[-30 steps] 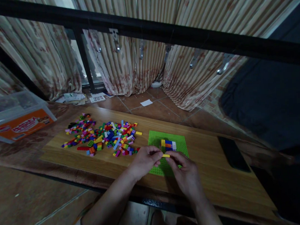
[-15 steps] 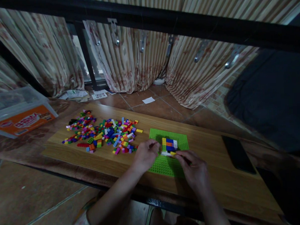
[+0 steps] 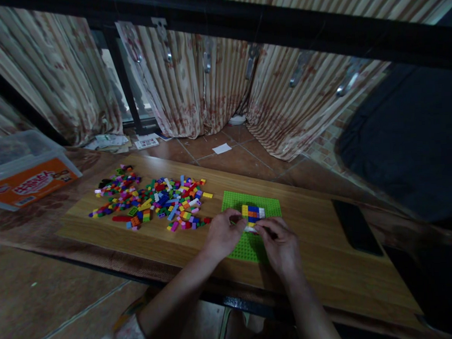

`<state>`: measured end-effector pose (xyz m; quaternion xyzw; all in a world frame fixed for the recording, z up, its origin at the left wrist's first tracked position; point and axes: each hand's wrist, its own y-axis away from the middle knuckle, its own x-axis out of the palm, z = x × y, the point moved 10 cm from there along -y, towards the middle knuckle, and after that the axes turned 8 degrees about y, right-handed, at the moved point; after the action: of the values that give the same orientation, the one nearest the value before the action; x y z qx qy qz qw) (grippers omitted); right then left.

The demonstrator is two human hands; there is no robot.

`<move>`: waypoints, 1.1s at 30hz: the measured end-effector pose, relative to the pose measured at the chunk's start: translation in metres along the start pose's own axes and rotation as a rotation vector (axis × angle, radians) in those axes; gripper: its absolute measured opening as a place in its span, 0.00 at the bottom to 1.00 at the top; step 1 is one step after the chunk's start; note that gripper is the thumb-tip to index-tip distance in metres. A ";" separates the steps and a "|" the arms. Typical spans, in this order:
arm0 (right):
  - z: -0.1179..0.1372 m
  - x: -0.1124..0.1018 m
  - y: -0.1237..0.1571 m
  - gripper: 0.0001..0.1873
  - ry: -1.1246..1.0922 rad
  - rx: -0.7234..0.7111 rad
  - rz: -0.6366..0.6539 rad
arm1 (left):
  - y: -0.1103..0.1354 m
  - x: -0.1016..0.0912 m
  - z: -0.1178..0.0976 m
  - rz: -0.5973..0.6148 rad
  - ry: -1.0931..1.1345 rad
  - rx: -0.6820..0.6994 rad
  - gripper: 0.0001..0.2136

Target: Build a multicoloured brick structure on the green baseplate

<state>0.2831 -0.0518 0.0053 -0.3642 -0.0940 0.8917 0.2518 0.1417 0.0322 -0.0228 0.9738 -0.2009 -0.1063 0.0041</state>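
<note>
Hands (image 3: 224, 235) have drawn together, curled, at the stacked bricks (image 3: 253, 212).

The bare left hand (image 3: 222, 235) is moving inward from the left edge of the green studded plastic baseplate (image 3: 246, 249), its fingertips now nearing those of the bare right hand (image 3: 280, 243). The right hand is shifting the small yellow plastic brick (image 3: 251, 224) leftward, from near the multicoloured brick block's (image 3: 253, 213) near right corner toward the middle of its near edge.
</note>
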 end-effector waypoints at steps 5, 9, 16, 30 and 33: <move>-0.005 0.001 -0.001 0.05 -0.067 0.086 -0.008 | 0.000 -0.001 0.000 -0.037 -0.125 -0.080 0.15; -0.012 0.003 -0.001 0.05 -0.135 0.173 -0.016 | -0.001 0.001 0.001 -0.052 -0.174 -0.137 0.15; -0.024 0.009 0.001 0.06 -0.217 0.270 -0.032 | 0.000 0.001 0.002 -0.121 -0.195 -0.142 0.14; -0.043 -0.032 0.005 0.19 -0.040 0.351 -0.242 | -0.029 -0.075 -0.033 -0.283 -0.651 0.179 0.16; -0.037 -0.025 0.004 0.20 -0.002 0.306 -0.165 | -0.042 -0.070 -0.022 -0.193 -0.827 0.149 0.17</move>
<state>0.3223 -0.0684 -0.0072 -0.3118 0.0130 0.8723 0.3765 0.1003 0.0976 0.0112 0.8612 -0.1009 -0.4728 -0.1571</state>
